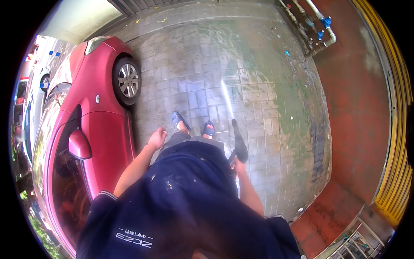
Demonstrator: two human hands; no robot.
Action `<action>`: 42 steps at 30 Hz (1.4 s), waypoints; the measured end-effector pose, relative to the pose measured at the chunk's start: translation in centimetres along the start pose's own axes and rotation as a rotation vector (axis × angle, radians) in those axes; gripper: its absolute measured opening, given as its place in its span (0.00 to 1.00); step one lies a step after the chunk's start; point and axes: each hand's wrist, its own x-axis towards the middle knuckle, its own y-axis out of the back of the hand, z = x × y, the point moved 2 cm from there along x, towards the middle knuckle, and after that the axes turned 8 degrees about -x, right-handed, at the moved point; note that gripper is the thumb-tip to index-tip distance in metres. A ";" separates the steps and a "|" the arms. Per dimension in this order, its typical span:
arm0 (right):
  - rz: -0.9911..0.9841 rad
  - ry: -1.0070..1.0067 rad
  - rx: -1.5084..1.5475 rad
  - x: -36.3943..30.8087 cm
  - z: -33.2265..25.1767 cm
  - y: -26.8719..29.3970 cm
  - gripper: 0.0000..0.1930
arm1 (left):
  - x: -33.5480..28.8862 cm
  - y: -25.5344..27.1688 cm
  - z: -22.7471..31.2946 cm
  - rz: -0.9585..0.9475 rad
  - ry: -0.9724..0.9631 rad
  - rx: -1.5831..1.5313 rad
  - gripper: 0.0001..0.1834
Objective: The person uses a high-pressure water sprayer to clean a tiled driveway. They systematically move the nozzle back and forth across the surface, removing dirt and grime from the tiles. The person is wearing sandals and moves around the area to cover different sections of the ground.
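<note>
Navy shirt fills the near part of the view, both forearms out to its sides. Right hand has the dark sprayer, fingers closed around its rear end; whether they press a trigger is hidden. Key relation: sprayer lies straight out ahead of the right fingers, long axis pointing away from the body and leaning slightly left, tip at the far end, so aim looks to hang on how the right wrist turns. Right is the nearer hand by far; left hand is well apart, across the body on the car side, fingers bent, nothing clear in them, too small to tell if they pinch anything. Between the hands, just ahead of the shirt, two blue sandals on the feet. Sprayer is above the floor, right of the sandals, not touching them. From its tip a white jet carries on along nearly the same line toward wet paving, green-stained on the right. Red car stands left, front wheel ahead of the left hand. Farther, upper right: pipes with blue fittings.
</note>
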 end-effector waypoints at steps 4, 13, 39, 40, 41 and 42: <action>0.053 -0.008 0.091 0.4 2.1 1.8 0.09 | 0.0 -0.8 0.4 0.001 0.004 0.025 0.21; 0.024 0.087 -0.080 -2.2 3.1 2.4 0.08 | 0.2 -1.7 2.0 -0.014 -0.017 0.023 0.21; 0.024 0.195 -0.327 -0.3 0.4 -2.4 0.13 | 1.0 0.8 0.6 0.012 -0.024 0.011 0.19; 0.011 0.199 -0.313 0.2 0.9 -2.4 0.12 | 1.1 1.0 0.4 0.008 -0.027 0.009 0.19; -0.006 0.204 -0.301 0.1 0.6 -2.8 0.12 | 1.2 1.1 0.0 0.007 -0.028 0.007 0.19; 0.013 0.111 -0.206 0.3 0.1 -3.3 0.10 | 1.4 1.3 -0.4 0.004 -0.031 0.007 0.19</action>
